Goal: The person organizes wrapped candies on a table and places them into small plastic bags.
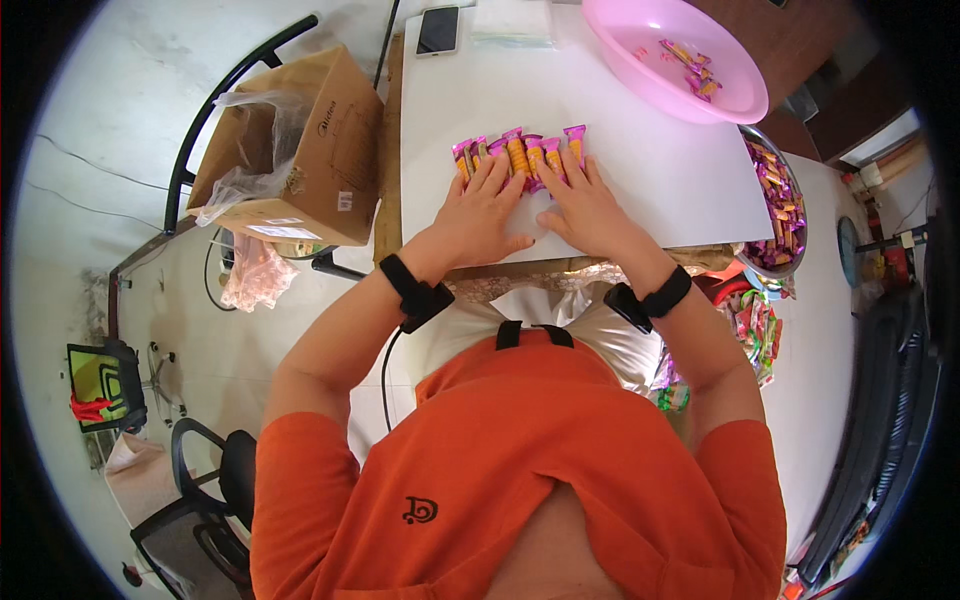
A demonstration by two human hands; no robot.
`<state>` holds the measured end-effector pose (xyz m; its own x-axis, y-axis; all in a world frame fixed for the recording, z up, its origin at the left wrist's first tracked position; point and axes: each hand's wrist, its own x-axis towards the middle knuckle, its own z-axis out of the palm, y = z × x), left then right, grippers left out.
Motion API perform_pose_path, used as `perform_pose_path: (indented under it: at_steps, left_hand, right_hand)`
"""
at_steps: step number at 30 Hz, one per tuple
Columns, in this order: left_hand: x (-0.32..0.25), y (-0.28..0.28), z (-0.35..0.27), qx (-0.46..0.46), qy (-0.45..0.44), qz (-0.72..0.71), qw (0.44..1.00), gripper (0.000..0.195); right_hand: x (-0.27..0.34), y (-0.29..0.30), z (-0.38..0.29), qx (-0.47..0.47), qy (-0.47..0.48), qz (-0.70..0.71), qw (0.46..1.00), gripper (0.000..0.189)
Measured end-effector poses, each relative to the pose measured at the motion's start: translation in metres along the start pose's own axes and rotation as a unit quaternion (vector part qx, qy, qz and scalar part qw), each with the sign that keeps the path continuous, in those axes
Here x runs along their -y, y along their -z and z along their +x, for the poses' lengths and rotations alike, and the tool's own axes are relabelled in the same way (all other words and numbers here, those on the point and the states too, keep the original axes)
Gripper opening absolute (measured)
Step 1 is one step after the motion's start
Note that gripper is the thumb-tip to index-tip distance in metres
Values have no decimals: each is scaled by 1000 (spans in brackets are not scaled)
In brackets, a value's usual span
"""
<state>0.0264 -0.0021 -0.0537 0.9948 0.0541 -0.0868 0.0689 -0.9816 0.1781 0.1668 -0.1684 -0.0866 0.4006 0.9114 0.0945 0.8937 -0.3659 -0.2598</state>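
Observation:
A side-by-side row of small wrapped snacks [516, 154] in purple and yellow wrappers lies on the white tabletop [645, 195]. My left hand [484, 217] rests over the near ends of the row's left part, fingers spread. On the right part lie the fingertips of my right hand [585, 210], also spread, its thumb pointing left. Neither hand is closed around a snack. The near ends of several wrappers are hidden under the fingers.
A pink plastic basin [675, 97] holding a few wrapped snacks stands at the back right. Beside the table's right edge is a metal bowl [804, 225] full of them. A smartphone [438, 31] and clear plastic bags [514, 26] lie at the back. An open cardboard box [337, 165] stands left.

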Motion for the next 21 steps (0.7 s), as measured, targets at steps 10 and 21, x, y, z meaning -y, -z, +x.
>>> perform_pose_path:
  at_steps: [10, 21]
  left_hand:
    - [46, 17, 47, 7, 6, 4, 1000, 90]
    - [145, 15, 77, -24, 26, -176, 984, 76]
  right_hand:
    - [-4, 23, 58, 24, -92, -37, 995, 78]
    - [14, -19, 18, -233, -123, 290, 920, 24]
